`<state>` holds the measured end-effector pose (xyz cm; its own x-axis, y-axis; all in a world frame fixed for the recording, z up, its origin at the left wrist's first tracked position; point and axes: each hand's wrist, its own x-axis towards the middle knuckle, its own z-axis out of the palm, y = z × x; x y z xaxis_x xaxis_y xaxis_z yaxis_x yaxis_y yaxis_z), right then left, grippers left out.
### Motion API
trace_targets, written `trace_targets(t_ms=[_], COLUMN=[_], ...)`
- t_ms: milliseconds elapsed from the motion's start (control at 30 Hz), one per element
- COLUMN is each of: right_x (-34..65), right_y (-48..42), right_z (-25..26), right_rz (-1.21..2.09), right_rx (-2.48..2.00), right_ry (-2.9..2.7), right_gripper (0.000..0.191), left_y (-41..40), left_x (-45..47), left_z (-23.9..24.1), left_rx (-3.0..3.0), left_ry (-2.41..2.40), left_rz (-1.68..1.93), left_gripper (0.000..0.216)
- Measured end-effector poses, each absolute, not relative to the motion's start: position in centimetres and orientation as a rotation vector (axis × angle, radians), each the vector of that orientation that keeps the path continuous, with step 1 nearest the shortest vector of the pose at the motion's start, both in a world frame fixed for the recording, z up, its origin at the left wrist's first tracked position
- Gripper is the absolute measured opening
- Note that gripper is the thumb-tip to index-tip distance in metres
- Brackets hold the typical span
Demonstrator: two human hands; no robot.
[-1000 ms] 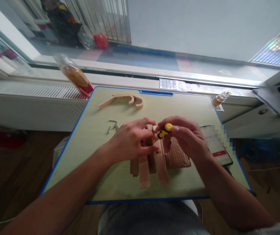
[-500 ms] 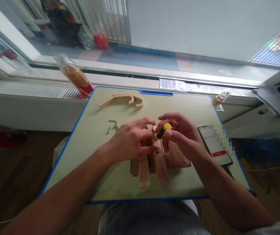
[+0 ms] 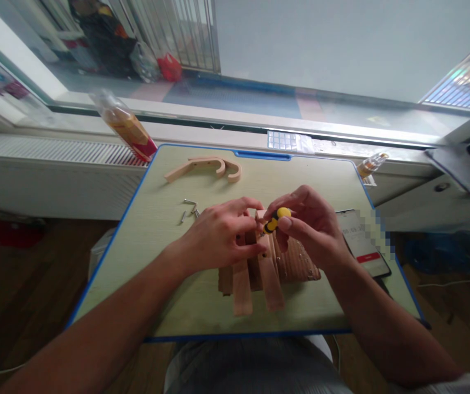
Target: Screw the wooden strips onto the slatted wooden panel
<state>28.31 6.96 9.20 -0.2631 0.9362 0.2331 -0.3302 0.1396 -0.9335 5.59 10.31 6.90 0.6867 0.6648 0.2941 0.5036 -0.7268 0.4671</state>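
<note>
In my right hand is a short yellow-and-black screwdriver, gripped between thumb and fingers and tilted down to the left. Its tip meets a pale wooden strip near a dark hole. My left hand is closed on the wooden pieces from the left side, its fingertips beside the screwdriver tip. A second wooden strip runs parallel to the first. Both lie across a brown ridged block with small metal screws in its surface. My left fingers hide part of the assembly.
Two curved wooden hooks lie at the table's far left. Several screws and a hex key lie left of my left hand. A phone rests at the right. Bottles stand beyond the blue-edged table.
My right fingers have shifted around the screwdriver handle, which now shows more yellow and sits slightly to the right. My left hand and the wooden pieces stay put.
</note>
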Motion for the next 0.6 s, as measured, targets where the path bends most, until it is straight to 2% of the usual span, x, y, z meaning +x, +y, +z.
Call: trace_targets(t_ms=[167, 600], right_x=[28.36, 28.66], right_y=[7.03, 6.84], right_z=[8.83, 9.08], right_rz=[1.411, 1.424], right_rx=[-0.663, -0.660], right_ry=[-1.261, -1.285], right_gripper=[0.026, 0.013], left_y=[10.35, 10.28], left_x=[5.54, 5.55], left_z=[6.78, 6.98], left_rx=[2.555, 2.564], left_ry=[0.914, 0.915], left_rz=[0.652, 0.649], left_gripper=[0.027, 0.026])
